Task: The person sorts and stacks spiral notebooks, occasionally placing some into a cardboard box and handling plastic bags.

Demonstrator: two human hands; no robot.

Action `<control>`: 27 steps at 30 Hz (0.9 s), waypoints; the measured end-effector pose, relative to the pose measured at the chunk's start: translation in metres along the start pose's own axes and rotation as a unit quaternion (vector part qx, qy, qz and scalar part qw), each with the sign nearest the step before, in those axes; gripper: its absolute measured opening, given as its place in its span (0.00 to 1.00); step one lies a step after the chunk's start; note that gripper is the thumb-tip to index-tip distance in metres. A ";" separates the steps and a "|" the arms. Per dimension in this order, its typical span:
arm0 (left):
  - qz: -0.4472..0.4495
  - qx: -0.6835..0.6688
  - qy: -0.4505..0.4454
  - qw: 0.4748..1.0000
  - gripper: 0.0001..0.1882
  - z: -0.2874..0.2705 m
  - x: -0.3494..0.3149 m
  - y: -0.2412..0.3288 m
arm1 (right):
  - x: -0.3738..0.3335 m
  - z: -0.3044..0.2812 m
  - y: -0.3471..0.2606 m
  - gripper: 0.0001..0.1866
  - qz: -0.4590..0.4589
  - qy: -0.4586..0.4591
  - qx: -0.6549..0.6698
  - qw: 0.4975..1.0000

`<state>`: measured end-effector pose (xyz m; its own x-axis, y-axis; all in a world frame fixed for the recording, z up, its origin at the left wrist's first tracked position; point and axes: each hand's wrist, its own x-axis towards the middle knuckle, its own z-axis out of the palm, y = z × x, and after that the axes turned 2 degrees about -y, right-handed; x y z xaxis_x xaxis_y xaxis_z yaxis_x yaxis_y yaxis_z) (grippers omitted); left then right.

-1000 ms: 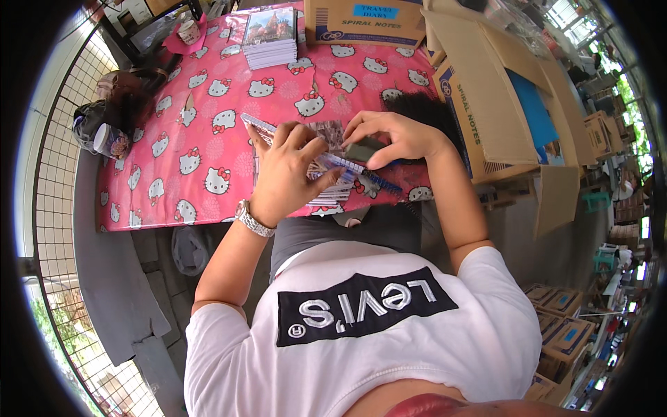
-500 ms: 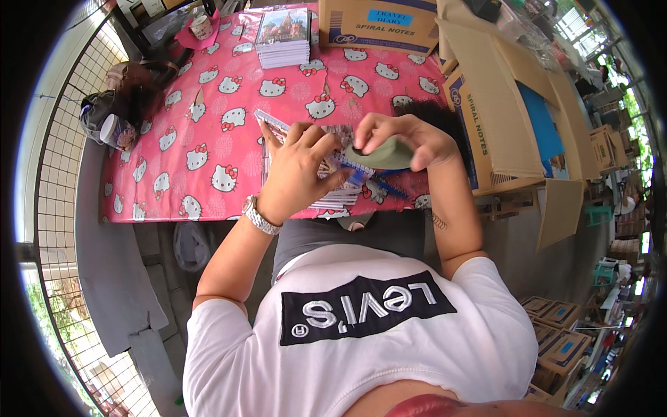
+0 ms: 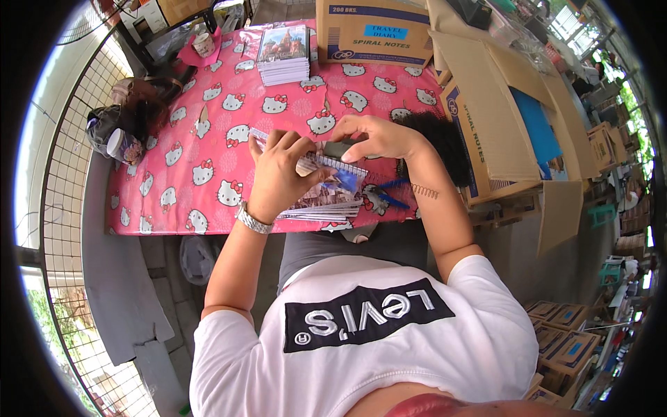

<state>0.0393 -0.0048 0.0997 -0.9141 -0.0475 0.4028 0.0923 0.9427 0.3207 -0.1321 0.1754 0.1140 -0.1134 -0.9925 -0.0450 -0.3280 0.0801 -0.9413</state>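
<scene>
My left hand [image 3: 281,167], a silver watch on its wrist, grips a notebook [image 3: 340,179] with a picture cover and a row of binding holes or coil along its edge. The thumb presses on the cover; the fingers are over its far side. My right hand [image 3: 382,139] is curled at the notebook's upper right, pinching a small grey-green piece [image 3: 336,150] whose kind I cannot make out. Beneath lies a pile of similar notebooks [image 3: 323,211] near the table's front edge. Blue-handled pliers [image 3: 393,196] rest just right of the pile, below my right wrist.
A black bristly bundle [image 3: 438,149] lies beyond my right forearm. An opened carton [image 3: 497,125] stands on the right, another carton [image 3: 375,35] at the back. A neat stack of notebooks [image 3: 285,68] sits at the far side. Bags [image 3: 135,104] and a cup [image 3: 124,146] occupy the left edge.
My right hand has drawn the grey-green piece left and inward, and less of it shows now. My left hand has shifted slightly left. The pliers and notebook cover are more exposed.
</scene>
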 end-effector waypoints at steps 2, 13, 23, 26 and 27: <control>0.003 -0.007 0.007 1.000 0.24 -0.002 -0.003 0.005 | 0.002 0.002 0.010 0.31 -0.077 -0.010 0.110 0.991; -0.023 -0.023 0.021 0.999 0.23 -0.008 -0.005 0.000 | 0.018 0.004 0.006 0.25 -0.073 -0.010 0.053 0.996; -0.035 -0.026 0.044 0.998 0.23 -0.010 -0.011 -0.012 | 0.042 0.008 0.011 0.27 -0.103 -0.059 0.187 0.975; -0.011 -0.057 0.087 0.995 0.21 -0.013 -0.011 -0.029 | 0.052 0.002 0.011 0.24 0.000 -0.017 0.142 0.990; -0.009 -0.073 0.095 0.993 0.21 -0.015 -0.014 -0.037 | 0.055 0.005 0.007 0.24 -0.038 -0.041 0.170 0.984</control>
<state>0.0545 -0.0445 0.0949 -0.8262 -0.1395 0.5458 0.1449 0.8837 0.4450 -0.1358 0.1213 0.1030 -0.0199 -0.9997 0.0154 0.0027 -0.0155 -0.9999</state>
